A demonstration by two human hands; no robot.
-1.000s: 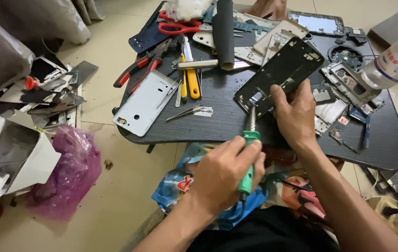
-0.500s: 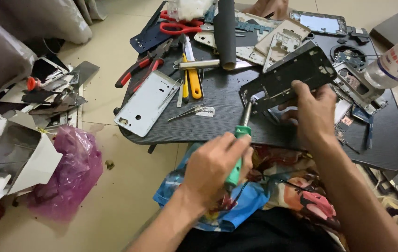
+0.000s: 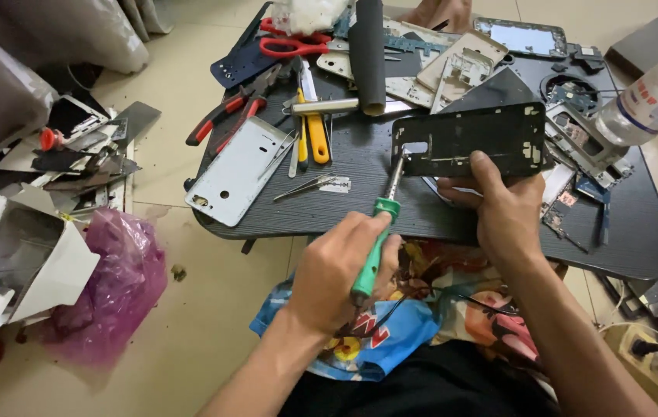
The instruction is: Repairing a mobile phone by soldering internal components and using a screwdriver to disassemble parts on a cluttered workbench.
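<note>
Mid-step in stripping a phone: soldering iron with green handle gripped in the left hand, fingers wrapped tight around the handle, tip pressed up against the lower left corner of the black phone frame. Frame held tilted, nearly on edge, just above the dark round table, pinched at its lower edge by the right hand, thumb up over the front face and fingers closed behind. Relative to the frame: silver back cover well to the left, lying flat on the table; yellow-handled tools between cover and frame; tweezers lower left, close to the iron's shaft; red scissors far upper left; clear plastic bottle to the right; dark rolled cylinder above left. Off the table, far left of the frame, a purple plastic bag and scrap parts on the floor. Judged as heating a joint or glued spot at that corner; next move likely calls for a steady tip kept on the one point, a firm hold on the frame against twisting, and fingers kept clear of the hot shaft.
</note>
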